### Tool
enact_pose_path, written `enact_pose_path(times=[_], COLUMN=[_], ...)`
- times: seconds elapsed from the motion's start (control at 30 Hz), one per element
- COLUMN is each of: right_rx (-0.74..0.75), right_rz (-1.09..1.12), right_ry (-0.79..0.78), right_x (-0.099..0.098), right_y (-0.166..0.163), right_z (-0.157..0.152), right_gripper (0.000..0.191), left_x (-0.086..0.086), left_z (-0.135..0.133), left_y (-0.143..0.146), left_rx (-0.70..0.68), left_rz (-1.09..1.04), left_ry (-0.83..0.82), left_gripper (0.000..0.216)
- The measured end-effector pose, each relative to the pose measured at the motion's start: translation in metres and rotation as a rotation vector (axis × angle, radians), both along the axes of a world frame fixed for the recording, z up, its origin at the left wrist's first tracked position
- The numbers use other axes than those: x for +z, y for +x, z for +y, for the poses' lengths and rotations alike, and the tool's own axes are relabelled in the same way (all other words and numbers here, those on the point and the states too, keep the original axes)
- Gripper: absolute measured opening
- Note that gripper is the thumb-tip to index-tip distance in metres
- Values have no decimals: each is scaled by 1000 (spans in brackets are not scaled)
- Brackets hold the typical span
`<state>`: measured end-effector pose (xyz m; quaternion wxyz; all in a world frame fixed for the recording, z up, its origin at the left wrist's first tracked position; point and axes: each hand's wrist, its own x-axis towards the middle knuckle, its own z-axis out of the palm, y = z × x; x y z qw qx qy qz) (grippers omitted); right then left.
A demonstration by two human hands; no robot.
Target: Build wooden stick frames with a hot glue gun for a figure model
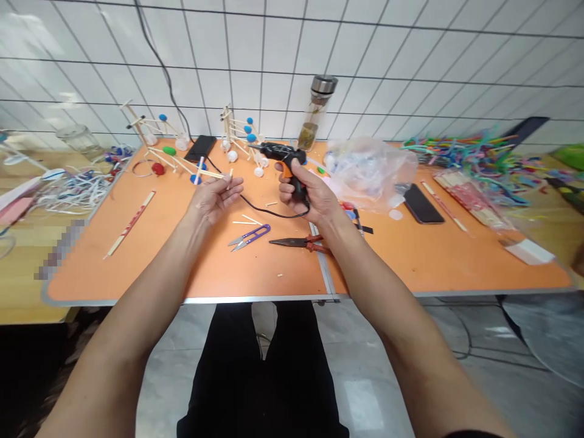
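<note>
My right hand (314, 193) is wrapped round the grip of a black hot glue gun (276, 150) with an orange trigger, its nozzle pointing left. In my left hand (213, 198), thumb and fingers pinch a small frame of thin wooden sticks (210, 174), with a pale stick crossing its far end. Between the forearms lie purple thread snips (255, 236) with blades apart, loose short sticks (246, 221) and needle-nose pliers (292, 242), the latter partly hidden by my right forearm. The gun's black cord (269, 211) loops below both hands.
Stick models with coloured balls (239, 131) (157, 137) stand behind my left hand. A glass bottle (314, 112) stands near the tiled wall. To the right are a plastic bag (376, 170), a phone (423, 204) and pipe cleaners (465, 158). A paper-wrapped stick bundle (130, 225) lies left.
</note>
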<state>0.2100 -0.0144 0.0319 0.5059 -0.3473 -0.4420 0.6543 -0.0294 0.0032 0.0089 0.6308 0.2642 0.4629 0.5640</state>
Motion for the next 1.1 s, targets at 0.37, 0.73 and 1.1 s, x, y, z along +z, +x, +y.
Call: enact_pose_path(times=[0.37, 0.73, 1.1], right_rx=[-181, -264, -282], right_rz=[-305, -486, -469], right_ry=[346, 442, 423], right_x=[-16, -22, -29], right_y=[-3, -3, 4], right_z=[-6, -7, 6], right_gripper=[60, 53, 54], left_x=[1, -3, -7], left_z=[-4, -1, 4], left_y=[2, -2, -6], left_rx=[-89, -78, -68], left_rz=[-106, -50, 33], left_ry=[48, 18, -20], left_gripper=[13, 11, 14])
